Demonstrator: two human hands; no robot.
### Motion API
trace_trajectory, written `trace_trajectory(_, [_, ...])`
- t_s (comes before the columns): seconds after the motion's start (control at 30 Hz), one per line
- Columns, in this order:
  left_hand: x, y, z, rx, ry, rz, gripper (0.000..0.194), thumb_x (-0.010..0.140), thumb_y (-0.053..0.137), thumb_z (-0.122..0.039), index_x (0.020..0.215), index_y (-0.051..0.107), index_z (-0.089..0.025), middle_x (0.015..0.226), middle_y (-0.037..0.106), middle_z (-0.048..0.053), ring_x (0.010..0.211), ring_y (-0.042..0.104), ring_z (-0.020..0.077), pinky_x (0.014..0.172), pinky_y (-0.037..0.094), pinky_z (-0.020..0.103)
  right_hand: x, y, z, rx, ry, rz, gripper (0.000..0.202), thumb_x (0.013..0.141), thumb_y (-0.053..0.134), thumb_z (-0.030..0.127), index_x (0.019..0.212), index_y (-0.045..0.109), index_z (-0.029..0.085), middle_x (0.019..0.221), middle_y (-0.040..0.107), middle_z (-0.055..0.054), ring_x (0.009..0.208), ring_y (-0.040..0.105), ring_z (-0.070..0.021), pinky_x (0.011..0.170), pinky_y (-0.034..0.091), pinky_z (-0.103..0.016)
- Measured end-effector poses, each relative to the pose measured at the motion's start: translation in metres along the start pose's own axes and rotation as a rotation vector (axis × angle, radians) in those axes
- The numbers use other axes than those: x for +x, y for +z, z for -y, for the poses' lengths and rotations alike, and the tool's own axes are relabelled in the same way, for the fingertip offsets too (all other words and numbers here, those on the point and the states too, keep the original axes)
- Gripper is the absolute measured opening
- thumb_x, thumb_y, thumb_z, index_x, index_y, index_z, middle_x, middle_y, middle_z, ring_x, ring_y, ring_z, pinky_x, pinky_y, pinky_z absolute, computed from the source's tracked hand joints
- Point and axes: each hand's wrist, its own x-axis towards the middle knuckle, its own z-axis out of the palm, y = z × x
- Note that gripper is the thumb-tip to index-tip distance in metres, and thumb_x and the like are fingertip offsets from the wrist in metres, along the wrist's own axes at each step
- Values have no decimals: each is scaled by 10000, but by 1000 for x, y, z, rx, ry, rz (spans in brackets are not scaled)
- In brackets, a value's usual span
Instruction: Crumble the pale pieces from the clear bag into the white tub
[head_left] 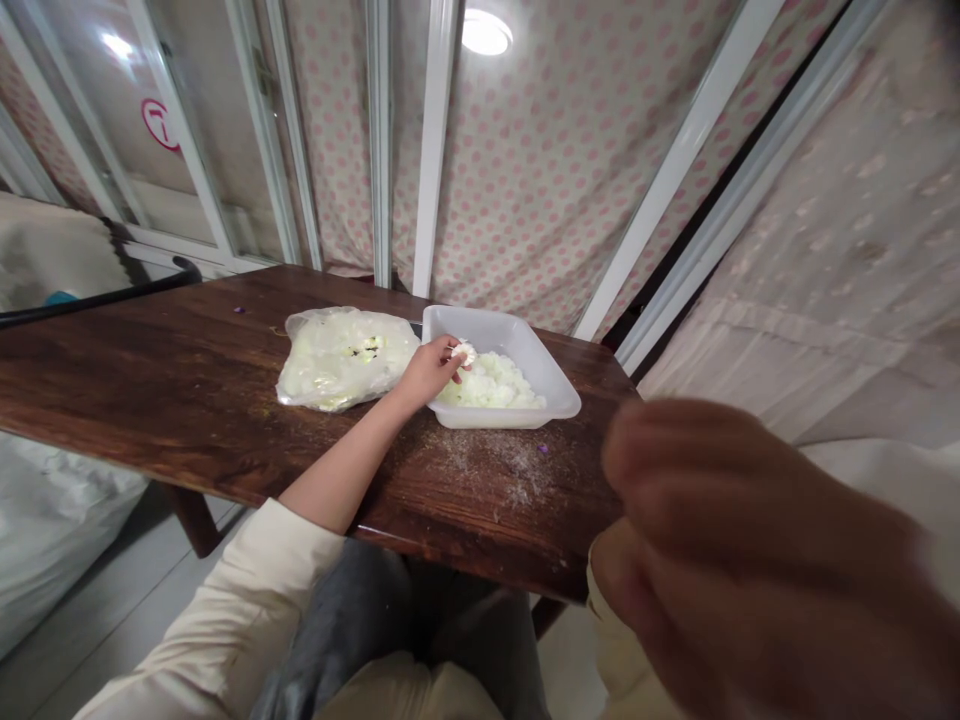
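My left hand (435, 370) reaches over the left side of a white plastic tub (559, 385), its fingers closed on a small white ruffled piece (463, 353). Inside the tub lies a heap of similar whitish-green pieces (499, 383). Just left of the tub, a clear plastic bag (337, 360) full of pale pieces rests on the table. Close to the camera at the right, my right hand (697, 490) is raised, large and blurred, with its fingers curled in; whatever it may hold is hidden.
The dark wooden table (187, 380) has pale crumbs (495, 465) scattered in front of the tub. A large plastic sack (60, 530) stands on the floor at the left. Framed glass panels and dotted curtains (525, 180) rise behind the table.
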Motion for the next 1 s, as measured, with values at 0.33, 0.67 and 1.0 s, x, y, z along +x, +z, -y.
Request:
trace_trajectory(0.33, [4, 2, 6, -100, 27, -23, 151, 786, 558, -284, 847, 489, -164, 663, 592, -21, 517, 603, 91, 501, 443, 192, -8, 129, -178, -60, 414, 246, 279, 834, 509, 334, 1044, 588, 168, 994, 622, -92, 878, 556, -183, 736, 423, -294])
trace_trajectory(0.67, [5, 3, 9, -89, 14, -40, 106, 774, 553, -230, 820, 494, -154, 707, 623, 2, 523, 596, 83, 517, 461, 194, -35, 173, -209, 320, 551, 136, 245, 823, 515, 358, 707, 635, 179, 744, 661, -41, 705, 585, -159, 659, 410, -258])
trace_trajectory(1.0, [3, 2, 6, -39, -3, -60, 122, 815, 516, -274, 845, 506, -156, 734, 659, 26, 519, 616, 98, 506, 449, 200, -33, 168, -204, 103, 598, 43, 370, 832, 482, 432, 554, 438, 192, 509, 420, 27, 517, 395, -113, 533, 301, -254])
